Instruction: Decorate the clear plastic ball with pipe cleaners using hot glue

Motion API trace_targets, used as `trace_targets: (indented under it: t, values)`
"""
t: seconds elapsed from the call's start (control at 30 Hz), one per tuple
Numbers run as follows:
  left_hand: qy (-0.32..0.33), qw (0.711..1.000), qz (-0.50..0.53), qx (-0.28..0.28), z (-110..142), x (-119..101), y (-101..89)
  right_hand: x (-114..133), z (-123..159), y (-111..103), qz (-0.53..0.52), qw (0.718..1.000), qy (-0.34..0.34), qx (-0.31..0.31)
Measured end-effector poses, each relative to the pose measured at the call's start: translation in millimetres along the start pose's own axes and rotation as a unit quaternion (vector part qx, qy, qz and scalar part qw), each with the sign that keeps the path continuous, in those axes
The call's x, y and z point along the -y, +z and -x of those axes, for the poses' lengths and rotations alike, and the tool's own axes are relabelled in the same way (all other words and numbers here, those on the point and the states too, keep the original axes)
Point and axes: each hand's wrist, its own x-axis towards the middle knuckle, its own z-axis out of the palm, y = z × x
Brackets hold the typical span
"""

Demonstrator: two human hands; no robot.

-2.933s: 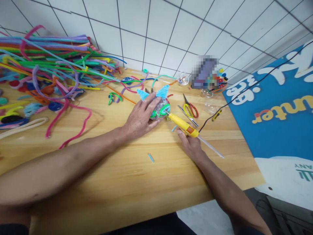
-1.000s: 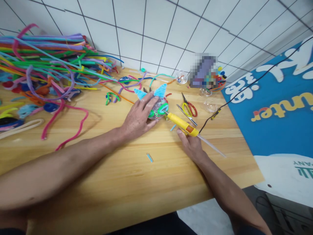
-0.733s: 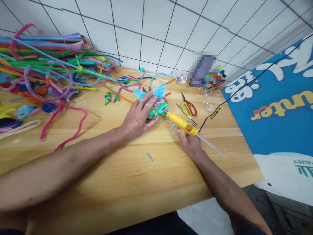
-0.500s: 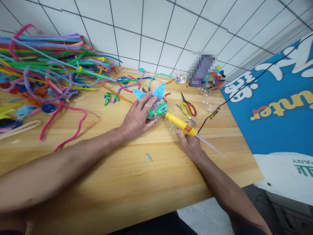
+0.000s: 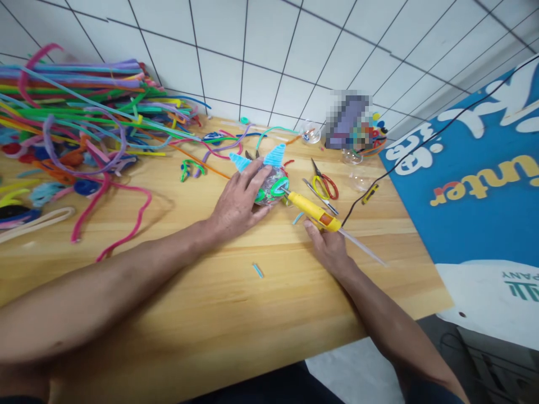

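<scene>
My left hand (image 5: pixel 242 193) is closed over a clear plastic ball (image 5: pixel 269 179) with two blue pipe-cleaner ears (image 5: pixel 275 155) and green-rimmed round eyes (image 5: pixel 279 187). Its fingers wrap across the ball's top and left side, hiding part of it. My right hand (image 5: pixel 326 241) grips a yellow glue gun (image 5: pixel 311 209) from below. The nozzle reaches the rim of the right-hand eye; whether it touches, I cannot tell. A translucent glue stick (image 5: pixel 364 248) sticks out of the gun's back end. Short blue pipe-cleaner pieces (image 5: pixel 257 271) lie on the table near both hands.
A large heap of coloured pipe cleaners (image 5: pixel 84 106) fills the back left. Scissors (image 5: pixel 325 182) lie beyond the glue gun, close to clear plastic half-shells (image 5: pixel 310 133). A black cord (image 5: pixel 400 157) runs to the right past a blue printed board (image 5: pixel 475 185).
The glue gun and my right hand have shifted very slightly to the right. My left hand stays on the ball, and the view has moved a little.
</scene>
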Motion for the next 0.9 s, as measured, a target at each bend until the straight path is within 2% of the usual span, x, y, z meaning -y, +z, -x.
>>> trace_targets:
  t: [0.23, 0.5, 0.7, 0.9]
  values:
    - [-0.009, 1.0, 0.016, -0.01, 0.0, -2.3, 2.2, 1.7, 0.4, -0.3, -0.032, 0.999, -0.016, 0.012]
    - [-0.023, 0.999, 0.013, -0.018, 2.0, -6.4, 4.3, -0.1, 1.3, 1.6, -0.028, 0.999, -0.035, -0.006]
    - [-0.019, 1.0, 0.01, -0.004, 2.8, -6.0, 0.4, 0.6, 0.2, 2.4, -0.009, 1.0, -0.006, 0.006]
    - [-0.01, 1.0, 0.007, -0.024, 3.5, -4.9, 1.9, 6.6, 0.6, 1.7, -0.015, 1.0, 0.006, 0.022]
